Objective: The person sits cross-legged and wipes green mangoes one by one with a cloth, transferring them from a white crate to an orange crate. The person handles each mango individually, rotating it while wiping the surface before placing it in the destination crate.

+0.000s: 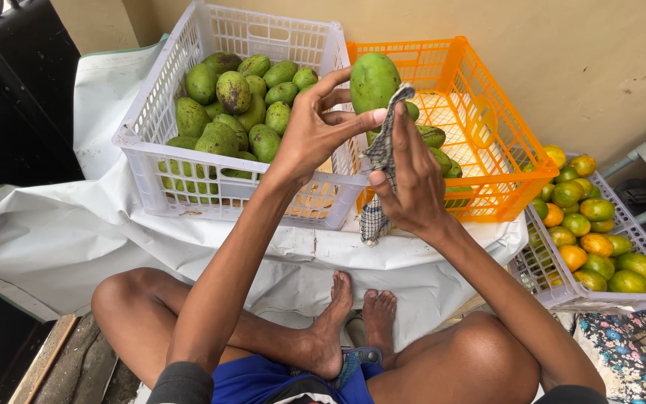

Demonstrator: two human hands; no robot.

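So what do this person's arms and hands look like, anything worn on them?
Both arms are bare from the hands to above the elbows. The left hand and right hand wear no gloves, rings, watch or bands. Dark sleeve edges show only at the bottom of the picture, near the shoulders.

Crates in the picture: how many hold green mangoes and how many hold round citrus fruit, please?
Mango crates: 2, the white crate and the orange crate
Citrus crates: 1, the pale crate
Total: 3 crates

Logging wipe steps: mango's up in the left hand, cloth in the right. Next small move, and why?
Probably turn the mango in the left hand so an unwiped side meets the checked cloth: the right hand presses the cloth against one side only.
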